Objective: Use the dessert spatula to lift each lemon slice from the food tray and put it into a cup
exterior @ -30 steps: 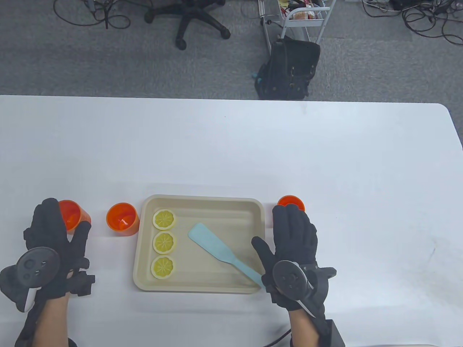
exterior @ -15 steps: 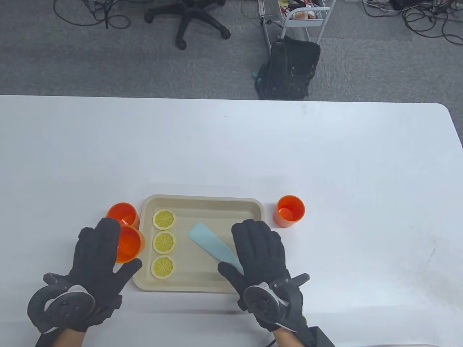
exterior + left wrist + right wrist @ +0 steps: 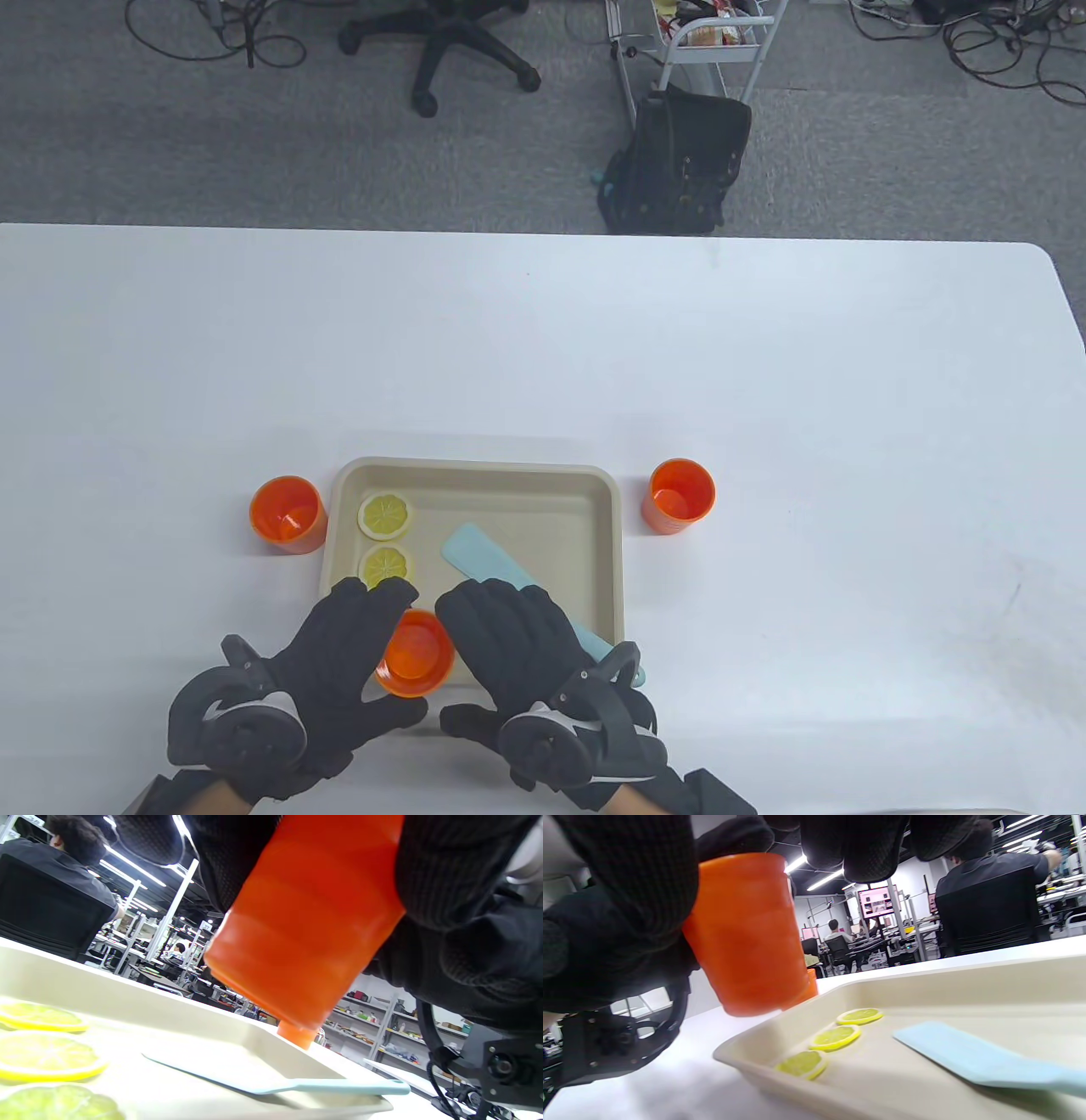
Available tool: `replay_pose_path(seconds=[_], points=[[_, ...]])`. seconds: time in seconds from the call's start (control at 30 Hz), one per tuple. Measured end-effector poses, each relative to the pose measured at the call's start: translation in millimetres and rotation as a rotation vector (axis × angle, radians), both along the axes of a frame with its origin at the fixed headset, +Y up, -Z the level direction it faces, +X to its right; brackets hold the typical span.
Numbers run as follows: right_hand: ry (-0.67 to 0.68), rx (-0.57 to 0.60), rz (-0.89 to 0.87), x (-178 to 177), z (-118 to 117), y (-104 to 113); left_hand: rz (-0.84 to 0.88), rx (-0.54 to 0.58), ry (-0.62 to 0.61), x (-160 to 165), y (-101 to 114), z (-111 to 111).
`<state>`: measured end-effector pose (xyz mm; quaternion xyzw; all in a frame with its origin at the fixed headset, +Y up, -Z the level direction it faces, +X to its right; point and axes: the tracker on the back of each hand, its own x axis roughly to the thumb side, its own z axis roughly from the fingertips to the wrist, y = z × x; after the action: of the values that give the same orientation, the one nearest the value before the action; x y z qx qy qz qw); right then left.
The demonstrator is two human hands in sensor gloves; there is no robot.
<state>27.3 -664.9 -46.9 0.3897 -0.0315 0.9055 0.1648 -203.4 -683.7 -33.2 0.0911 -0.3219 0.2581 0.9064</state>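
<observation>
My left hand (image 3: pixel 356 645) grips an orange cup (image 3: pixel 416 652) and holds it tilted above the near left part of the beige tray (image 3: pixel 475 465). The cup (image 3: pixel 305 921) hangs clear of the tray floor. My right hand (image 3: pixel 509 645) lies right beside the cup with its fingers straight, over the handle of the light blue spatula (image 3: pixel 479 556). The spatula (image 3: pixel 967 1060) lies flat in the tray. Two lemon slices (image 3: pixel 383 514) (image 3: pixel 386 567) show in the table view. The third slice (image 3: pixel 802 1064) is hidden there under my left hand.
Two more orange cups stand on the table, one (image 3: pixel 287 514) left of the tray and one (image 3: pixel 681 495) right of it. Beyond the far table edge are an office chair (image 3: pixel 441 42), a black bag (image 3: pixel 679 161) and a cart (image 3: pixel 713 34).
My left hand has carried its cup rightwards from beside the tray to above the tray's near left corner. My right hand has shifted left and nearer, up to the cup.
</observation>
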Motion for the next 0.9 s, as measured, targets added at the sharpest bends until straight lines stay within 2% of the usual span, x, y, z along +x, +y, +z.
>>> replay_pose_path(seconds=[0.27,0.4,0.53,0.73,0.9], points=[[0.093,0.030,0.045,-11,9,-4,-0.048,0.046,-0.056,10,0,5],[0.105,0.034,0.052,-14,11,-5,-0.021,0.051,-0.093,10,0,5],[0.082,0.097,0.053,-13,11,-4,-0.008,0.041,-0.108,11,-1,4],[-0.001,0.130,0.041,-7,8,0,-0.034,0.090,-0.044,8,0,5],[-0.100,0.135,0.001,9,0,8,-0.077,0.201,0.138,-12,9,7]])
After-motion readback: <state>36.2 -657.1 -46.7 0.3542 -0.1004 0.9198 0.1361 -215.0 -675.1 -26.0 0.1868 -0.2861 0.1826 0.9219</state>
